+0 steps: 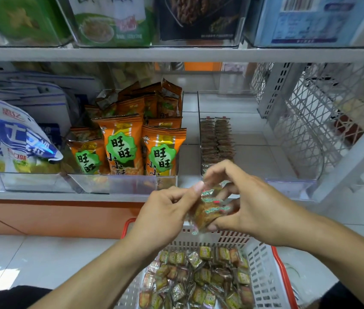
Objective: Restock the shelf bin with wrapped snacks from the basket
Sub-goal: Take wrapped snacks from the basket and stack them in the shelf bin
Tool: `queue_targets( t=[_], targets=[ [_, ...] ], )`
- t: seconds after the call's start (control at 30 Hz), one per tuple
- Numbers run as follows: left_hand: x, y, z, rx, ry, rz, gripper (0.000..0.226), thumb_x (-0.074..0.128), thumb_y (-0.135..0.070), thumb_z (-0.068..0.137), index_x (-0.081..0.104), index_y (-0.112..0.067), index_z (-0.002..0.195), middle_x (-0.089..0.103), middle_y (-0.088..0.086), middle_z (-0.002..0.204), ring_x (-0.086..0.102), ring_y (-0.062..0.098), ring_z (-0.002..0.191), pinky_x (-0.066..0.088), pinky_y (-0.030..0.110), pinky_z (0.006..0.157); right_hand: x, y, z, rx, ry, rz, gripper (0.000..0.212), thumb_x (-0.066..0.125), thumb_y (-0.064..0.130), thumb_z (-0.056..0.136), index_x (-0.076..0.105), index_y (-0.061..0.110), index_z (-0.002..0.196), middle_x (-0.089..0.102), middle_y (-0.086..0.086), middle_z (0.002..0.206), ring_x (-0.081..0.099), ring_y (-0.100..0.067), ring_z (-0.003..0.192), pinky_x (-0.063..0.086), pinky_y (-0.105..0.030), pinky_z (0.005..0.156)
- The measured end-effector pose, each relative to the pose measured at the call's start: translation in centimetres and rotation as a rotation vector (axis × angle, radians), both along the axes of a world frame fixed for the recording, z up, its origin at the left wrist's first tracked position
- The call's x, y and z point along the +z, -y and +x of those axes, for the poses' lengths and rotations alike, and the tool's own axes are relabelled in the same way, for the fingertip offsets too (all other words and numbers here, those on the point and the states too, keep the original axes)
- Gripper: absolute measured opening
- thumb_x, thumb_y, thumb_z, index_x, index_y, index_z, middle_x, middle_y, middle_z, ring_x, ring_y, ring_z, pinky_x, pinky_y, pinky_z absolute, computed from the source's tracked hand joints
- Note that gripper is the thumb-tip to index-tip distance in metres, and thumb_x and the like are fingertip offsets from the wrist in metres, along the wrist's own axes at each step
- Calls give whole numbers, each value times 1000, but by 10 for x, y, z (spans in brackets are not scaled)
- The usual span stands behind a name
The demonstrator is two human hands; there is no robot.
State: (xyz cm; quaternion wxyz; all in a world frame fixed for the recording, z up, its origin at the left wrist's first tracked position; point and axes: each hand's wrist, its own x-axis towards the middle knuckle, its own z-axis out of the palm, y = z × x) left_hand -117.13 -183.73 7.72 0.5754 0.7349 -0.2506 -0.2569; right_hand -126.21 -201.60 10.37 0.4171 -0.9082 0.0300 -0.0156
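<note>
Both my hands hold a small stack of wrapped snacks [210, 208] just in front of the shelf edge. My left hand [165, 215] pinches the stack's left side with thumb and fingers. My right hand [250, 201] curls round it from the right. Behind them sits the clear shelf bin [292, 182], with two rows of the same brown wrapped snacks [217, 141] along its left side. Below, on the floor, stands the white basket with a red rim [263, 270], holding several loose wrapped snacks [198, 279].
A neighbouring clear bin holds orange snack bags [120, 143]. Blue and white bags [13, 139] fill the bin at far left. A white wire rack [310, 121] stands at right. The upper shelf [176, 54] carries more bins with packets.
</note>
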Motion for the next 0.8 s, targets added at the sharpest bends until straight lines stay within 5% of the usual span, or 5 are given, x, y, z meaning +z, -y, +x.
queue_targets(
  t=[0.13, 0.27, 0.4, 0.57, 0.8],
  targets=[
    [-10, 7, -3, 71, -201, -76, 69, 56, -78, 67, 66, -33, 118, 76, 2, 87, 75, 14, 88, 58, 33, 83, -2, -5, -1, 120, -25, -162, 68, 89, 40, 69, 54, 52, 125, 53, 23, 113, 59, 4, 101, 51, -16, 83],
    [-8, 11, 1, 267, -382, -183, 66, 55, -77, 74, 66, -26, 115, 71, -1, 79, 68, 12, 73, 55, 31, 71, 5, -4, -3, 129, -95, -170, 47, 84, 37, 71, 54, 40, 107, 63, 16, 104, 62, -1, 94, 55, -30, 79],
    [-11, 7, 2, 296, -162, -92, 24, 67, -48, 91, 65, -40, 114, 73, -10, 102, 69, 2, 87, 54, 33, 85, 25, 40, 12, -130, 48, -81, 52, 88, 16, 67, 57, 30, 105, 69, 11, 94, 66, 1, 84, 50, -14, 73],
    [-9, 16, -13, 79, 15, 73, 53, 70, -49, 89, 45, -54, 136, 50, -23, 142, 56, -10, 116, 46, 21, 95, 10, 93, 48, -398, -60, -178, 53, 85, 18, 69, 53, 18, 112, 66, 3, 99, 63, -8, 78, 49, -18, 67],
    [-9, 28, -11, -4, -10, 90, 79, 72, -47, 91, 22, -61, 151, 27, -20, 164, 32, 8, 150, 36, 42, 120, -36, 91, 87, -308, -311, -324, 30, 82, 22, 77, 56, 31, 87, 72, 9, 97, 65, -12, 86, 47, -15, 64]
  ],
)
